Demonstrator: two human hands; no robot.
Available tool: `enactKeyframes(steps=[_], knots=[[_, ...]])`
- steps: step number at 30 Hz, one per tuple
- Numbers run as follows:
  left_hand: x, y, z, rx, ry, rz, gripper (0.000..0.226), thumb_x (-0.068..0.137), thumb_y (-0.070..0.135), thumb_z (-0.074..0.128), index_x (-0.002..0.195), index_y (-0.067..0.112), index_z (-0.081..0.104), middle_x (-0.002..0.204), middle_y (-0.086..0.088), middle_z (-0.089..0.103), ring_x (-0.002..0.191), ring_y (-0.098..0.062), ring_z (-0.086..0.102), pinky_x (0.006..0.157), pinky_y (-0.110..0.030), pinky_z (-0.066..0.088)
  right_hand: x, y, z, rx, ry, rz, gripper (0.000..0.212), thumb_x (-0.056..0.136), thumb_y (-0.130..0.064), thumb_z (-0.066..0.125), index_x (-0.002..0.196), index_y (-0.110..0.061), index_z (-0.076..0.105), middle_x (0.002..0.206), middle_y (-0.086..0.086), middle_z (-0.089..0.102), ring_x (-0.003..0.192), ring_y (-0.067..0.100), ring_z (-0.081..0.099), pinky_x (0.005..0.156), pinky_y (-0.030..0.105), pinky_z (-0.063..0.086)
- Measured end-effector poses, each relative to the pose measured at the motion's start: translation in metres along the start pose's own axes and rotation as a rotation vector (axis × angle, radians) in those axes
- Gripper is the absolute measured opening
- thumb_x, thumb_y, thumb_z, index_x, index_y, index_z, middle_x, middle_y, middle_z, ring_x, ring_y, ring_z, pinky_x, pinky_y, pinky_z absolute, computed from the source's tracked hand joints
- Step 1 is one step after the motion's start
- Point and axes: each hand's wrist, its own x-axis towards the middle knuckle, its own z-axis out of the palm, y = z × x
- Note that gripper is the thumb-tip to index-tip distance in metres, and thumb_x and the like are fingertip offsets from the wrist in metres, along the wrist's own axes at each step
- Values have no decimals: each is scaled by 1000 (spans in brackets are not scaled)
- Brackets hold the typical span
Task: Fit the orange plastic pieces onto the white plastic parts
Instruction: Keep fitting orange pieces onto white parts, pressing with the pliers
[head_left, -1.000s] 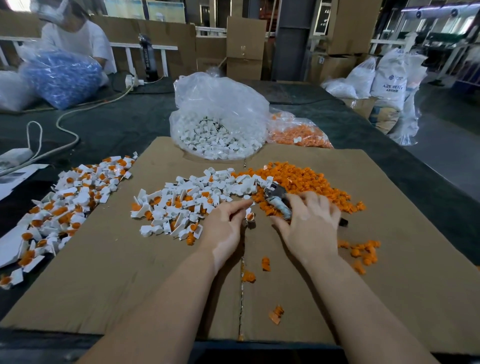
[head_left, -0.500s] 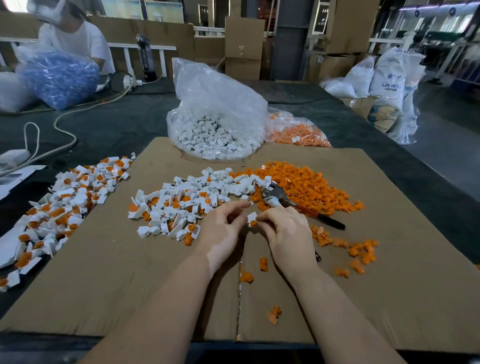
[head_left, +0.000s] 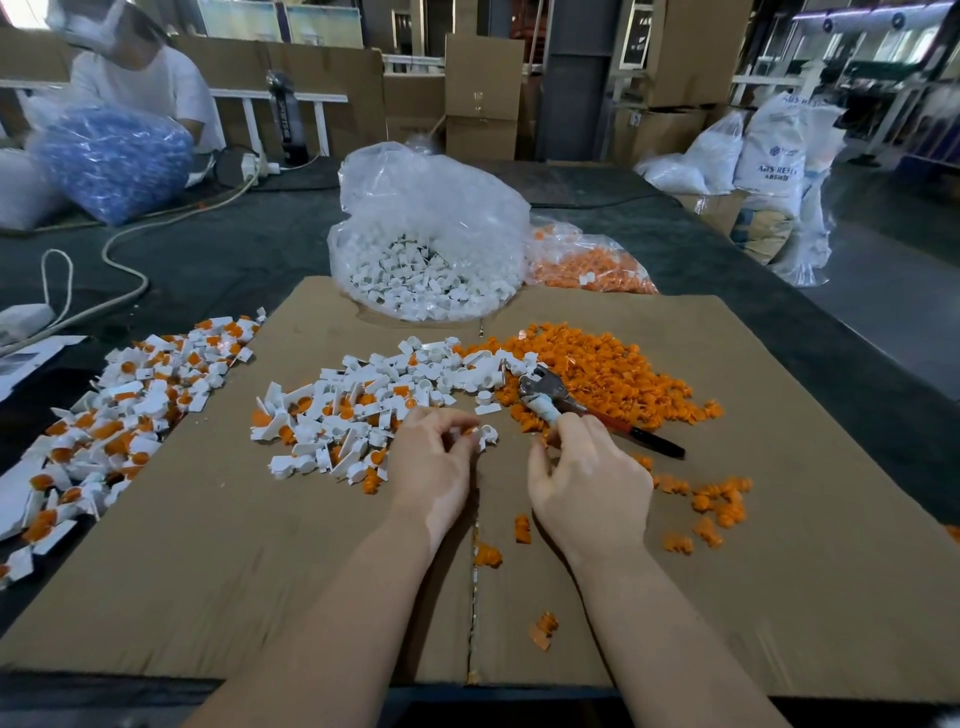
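White plastic part (head_left: 485, 434), small and ringed, sits pinched at the curled fingertips of the left hand (head_left: 431, 462), just above the brown cardboard sheet (head_left: 260, 561). Close beside it, the right hand (head_left: 589, 480) arches palm-down with fingers bent at the edge of the loose orange plastic pieces (head_left: 597, 374); whether it holds one cannot be told. Metal pliers (head_left: 545, 395) lie just beyond its knuckles.

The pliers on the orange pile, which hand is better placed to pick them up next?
Right. The right hand already reaches the pliers handle, while the left hand pinches a white part.
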Motion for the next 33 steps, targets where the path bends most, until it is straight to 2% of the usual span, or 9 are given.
enactKeyframes(steps=[5,8,11,15,18,21,25,28,33], knots=[[4,-5,6,88,79,-73,26,93,5,51,115,9,65,113,-2,47,116,-17,42,81,-3,20,1,-2,1,-164,-121,-35,25,54,-2,85,62,-6,62,59,8,61,32,23,48,34,18,29],[6,-7,11,182,85,-85,37,91,-4,44,124,5,58,129,-9,42,125,-22,32,88,-11,23,2,-1,3,-159,-151,-67,33,46,5,88,57,-6,59,57,9,59,38,23,52,34,20,36],[4,-6,12,243,86,-72,41,89,-5,44,127,5,54,137,-9,35,128,-24,23,86,-10,17,4,-1,7,-111,-159,-84,35,44,8,88,56,-4,58,59,12,58,45,26,55,39,21,40],[1,-4,12,252,56,-7,39,91,7,51,129,16,53,139,-8,30,128,-22,18,100,-23,19,2,1,12,-6,-149,-78,24,63,3,82,59,-2,59,62,14,57,50,28,55,46,25,45],[1,-5,14,347,18,63,35,93,27,53,127,24,55,141,-6,27,127,-20,14,106,-32,16,-1,3,12,58,-178,-68,7,70,1,69,73,1,63,77,16,58,70,33,58,62,34,50],[2,-7,16,430,-34,91,34,93,38,50,122,25,60,141,-4,30,127,-21,15,109,-39,21,-2,4,10,59,-216,-69,11,70,0,63,81,1,65,86,17,59,81,33,57,71,34,49],[3,-8,14,356,-44,79,29,89,38,57,109,20,67,137,-2,36,126,-20,18,108,-38,22,0,4,12,55,-233,-96,11,75,9,63,81,1,66,85,17,58,79,33,57,68,36,49],[3,-8,13,299,-33,84,26,85,37,63,102,18,66,128,0,41,122,-19,23,105,-35,24,3,6,14,72,-270,-111,10,81,7,61,88,1,65,94,14,56,86,28,54,71,37,48],[0,-3,11,195,-43,140,14,83,30,67,91,24,56,94,9,47,100,-14,40,81,-25,32,6,10,15,175,-282,-54,14,89,-5,58,100,0,65,110,10,55,100,22,53,81,30,45]])
